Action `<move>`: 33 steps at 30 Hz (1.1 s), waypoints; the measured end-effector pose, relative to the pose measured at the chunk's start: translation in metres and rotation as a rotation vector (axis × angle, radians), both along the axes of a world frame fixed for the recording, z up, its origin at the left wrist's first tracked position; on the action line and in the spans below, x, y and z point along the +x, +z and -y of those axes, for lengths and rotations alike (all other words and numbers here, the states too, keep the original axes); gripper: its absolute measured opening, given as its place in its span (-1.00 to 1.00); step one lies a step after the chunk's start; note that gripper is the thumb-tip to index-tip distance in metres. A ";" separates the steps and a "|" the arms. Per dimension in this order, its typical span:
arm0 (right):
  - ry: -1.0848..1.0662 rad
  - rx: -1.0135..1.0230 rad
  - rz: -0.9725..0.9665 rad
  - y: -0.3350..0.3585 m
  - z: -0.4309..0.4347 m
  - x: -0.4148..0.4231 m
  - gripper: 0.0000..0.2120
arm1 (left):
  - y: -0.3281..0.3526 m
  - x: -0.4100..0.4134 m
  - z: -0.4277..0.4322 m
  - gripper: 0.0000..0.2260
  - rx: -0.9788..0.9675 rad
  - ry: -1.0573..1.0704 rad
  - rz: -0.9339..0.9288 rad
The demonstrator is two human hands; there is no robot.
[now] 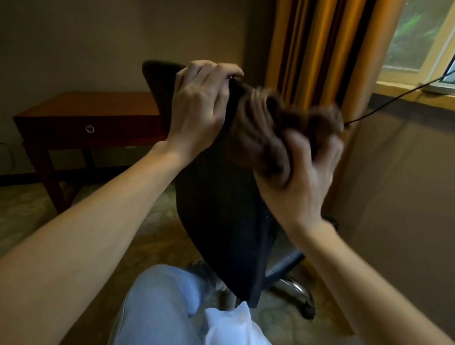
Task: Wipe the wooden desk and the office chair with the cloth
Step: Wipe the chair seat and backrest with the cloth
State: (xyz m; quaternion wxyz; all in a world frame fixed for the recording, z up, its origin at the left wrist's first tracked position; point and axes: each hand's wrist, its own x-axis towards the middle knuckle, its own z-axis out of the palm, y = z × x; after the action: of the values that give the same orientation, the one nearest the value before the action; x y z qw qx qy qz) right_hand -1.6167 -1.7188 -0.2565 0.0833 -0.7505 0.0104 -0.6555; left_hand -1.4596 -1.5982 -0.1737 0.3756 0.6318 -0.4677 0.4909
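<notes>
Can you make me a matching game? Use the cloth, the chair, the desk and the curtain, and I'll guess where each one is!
Things:
1. cloth
2. office chair
3. wooden desk
4. curtain

Places:
A. hanging beside the window
B. bunched up in the right hand
C. standing farther back, on the left
D. gripped at its top edge by the left hand

Pairs: 1-B, 2-D, 3-C, 4-A
</notes>
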 end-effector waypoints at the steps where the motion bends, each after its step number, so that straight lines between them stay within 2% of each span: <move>1: -0.063 -0.061 0.005 0.023 -0.001 0.003 -0.56 | 0.001 -0.003 0.002 -0.82 0.002 -0.024 0.002; 4: -0.215 -0.210 -0.029 0.013 0.020 0.003 -0.70 | 0.003 -0.009 0.012 -0.79 0.001 -0.079 -0.033; 8: -0.302 -0.221 -0.183 -0.106 0.059 -0.020 -0.82 | 0.007 -0.018 0.032 -0.78 -0.050 -0.150 -0.044; 12: -0.336 -0.200 -0.497 -0.182 0.089 -0.054 -0.72 | 0.011 -0.037 0.056 -0.76 -0.033 -0.190 -0.019; 14: -0.331 -0.203 -0.659 -0.190 0.100 -0.077 -0.70 | 0.014 -0.050 0.066 -0.75 -0.018 -0.205 0.003; 15: -0.321 -0.193 -0.679 -0.184 0.103 -0.086 -0.68 | 0.017 -0.055 0.068 -0.73 0.024 -0.201 0.027; 18: -0.309 -0.196 -0.473 -0.120 0.100 -0.102 -0.69 | 0.027 -0.059 0.068 -0.68 0.153 -0.149 0.117; 21: -0.332 -0.280 -0.151 -0.030 0.080 -0.092 -0.65 | 0.024 -0.045 0.057 -0.67 0.153 -0.051 0.074; 23: -0.368 -0.340 -0.007 0.027 0.067 -0.079 -0.58 | 0.019 -0.030 0.043 -0.66 0.126 0.052 0.006; 25: -0.426 -0.357 0.016 0.066 0.070 -0.061 -0.56 | 0.014 -0.014 0.027 -0.63 0.116 0.131 -0.080; 27: -0.435 -0.291 -0.012 0.078 0.085 -0.042 -0.57 | 0.011 -0.003 0.021 -0.61 0.110 0.170 -0.131; 30: -0.465 -0.220 -0.118 0.012 0.116 -0.027 -0.51 | 0.015 0.001 0.036 -0.64 0.088 0.171 -0.163; 33: -0.530 -0.056 -0.518 -0.127 0.137 -0.038 -0.36 | 0.022 0.000 0.056 -0.65 0.056 0.186 -0.156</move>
State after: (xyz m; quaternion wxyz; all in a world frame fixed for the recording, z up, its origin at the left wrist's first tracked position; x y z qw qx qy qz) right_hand -1.6545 -1.8562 -0.3830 -0.1152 -0.8648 0.2073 -0.4426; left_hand -1.4594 -1.6538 -0.1521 0.3460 0.7190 -0.3899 0.4597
